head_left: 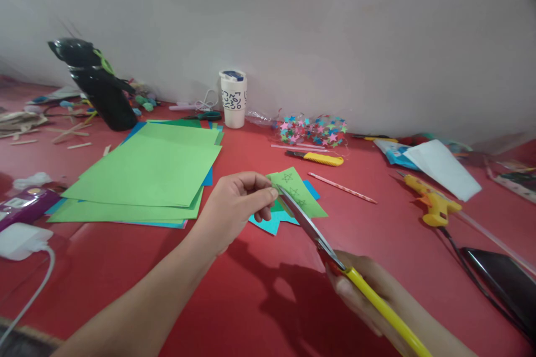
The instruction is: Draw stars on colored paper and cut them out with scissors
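My left hand (234, 203) is closed in a pinch on a small green paper piece (299, 189) with stars drawn on it, held above the red surface. My right hand (368, 293) grips yellow-handled scissors (318, 237), whose blades reach up to the edge of that green piece. Blue and green paper scraps (268, 223) lie just beneath the held piece.
A stack of green and blue paper sheets (146, 173) lies to the left. A white cup (233, 99), a pile of coloured paper stars (314, 129), a yellow utility knife (316, 158), a pink pencil (342, 187), a yellow glue gun (433, 203) and a black bottle (100, 86) sit around.
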Motion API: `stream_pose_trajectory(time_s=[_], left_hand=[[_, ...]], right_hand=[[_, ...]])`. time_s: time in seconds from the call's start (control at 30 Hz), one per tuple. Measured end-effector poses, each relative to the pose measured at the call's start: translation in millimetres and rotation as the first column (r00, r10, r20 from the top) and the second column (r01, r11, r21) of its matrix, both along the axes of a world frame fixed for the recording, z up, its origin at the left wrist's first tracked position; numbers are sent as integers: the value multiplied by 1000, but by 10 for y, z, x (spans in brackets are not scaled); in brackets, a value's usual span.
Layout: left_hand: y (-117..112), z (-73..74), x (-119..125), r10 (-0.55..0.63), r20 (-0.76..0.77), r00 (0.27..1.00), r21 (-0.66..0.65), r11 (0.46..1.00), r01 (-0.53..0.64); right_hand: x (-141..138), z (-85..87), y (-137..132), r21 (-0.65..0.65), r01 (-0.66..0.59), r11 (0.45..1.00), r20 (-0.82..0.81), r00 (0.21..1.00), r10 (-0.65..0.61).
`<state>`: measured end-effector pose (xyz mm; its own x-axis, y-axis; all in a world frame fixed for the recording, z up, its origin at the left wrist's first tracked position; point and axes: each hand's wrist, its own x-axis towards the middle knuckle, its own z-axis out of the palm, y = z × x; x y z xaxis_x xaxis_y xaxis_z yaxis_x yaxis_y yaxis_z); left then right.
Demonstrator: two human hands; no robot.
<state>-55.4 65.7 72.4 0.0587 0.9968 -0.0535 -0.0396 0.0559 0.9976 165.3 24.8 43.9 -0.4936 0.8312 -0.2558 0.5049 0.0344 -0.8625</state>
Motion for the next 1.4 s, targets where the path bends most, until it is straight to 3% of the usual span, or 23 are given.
stream_pose_trajectory(time_s=[0.47,0.77,0.87,1.1,1.4], left_hand=[[-3,-10,5,-8,13,1000,-1,1000,8],[-12,13,8,-2,16,1000,-12,1000,2],[-15,13,10,-8,15,1000,-11,1000,8],[-9,7,14,79,-60,995,75,994,-74],[-28,-19,74,82,47,996,61,995,-84]], right_hand=[[12,-35,5,-29,15,999,-13,1000,-15],[0,-22,2,72,-21,997,-9,1000,21],[13,-30,3,50,0,999,-7,1000,1],[13,-18,44,23,8,1000,-29,1000,-8],[2,-10,42,-6,-48,999,-65,997,48]])
